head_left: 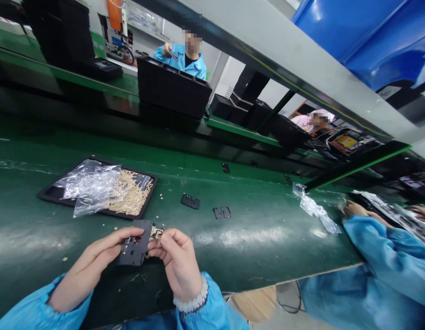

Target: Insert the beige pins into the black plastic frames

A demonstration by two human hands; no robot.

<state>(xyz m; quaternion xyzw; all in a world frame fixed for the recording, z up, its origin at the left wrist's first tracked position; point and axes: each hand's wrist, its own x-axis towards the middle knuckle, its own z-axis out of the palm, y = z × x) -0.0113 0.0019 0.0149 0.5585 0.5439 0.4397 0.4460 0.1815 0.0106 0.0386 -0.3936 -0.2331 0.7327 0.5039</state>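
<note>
Between thumb and fingers, my left hand (pixel 100 252) grips a dark grey flat plastic plate (pixel 138 250) with cut-outs, tilted above the bench's front part. My right hand (pixel 180 259) is closed in a pinch at the plate's right edge, on a small beige-and-black part (pixel 156 233). Whether that part is joined to the plate, I cannot tell. Just beyond my hands lies a black tray (pixel 47 193) with a heap of small beige pieces (pixel 132 195) and crumpled clear plastic bags (pixel 92 183). Two black plates, one nearer the tray (pixel 190 201) and one further right (pixel 221 212), lie flat on the bench.
The green bench (pixel 267 243) carries scattered beige bits and a clear plastic strip (pixel 315 211). A co-worker's blue sleeve (pixel 373 243) is close on the right. Behind the bench, a large black box (pixel 173 89) stands before another person. A metal beam (pixel 267 55) crosses overhead.
</note>
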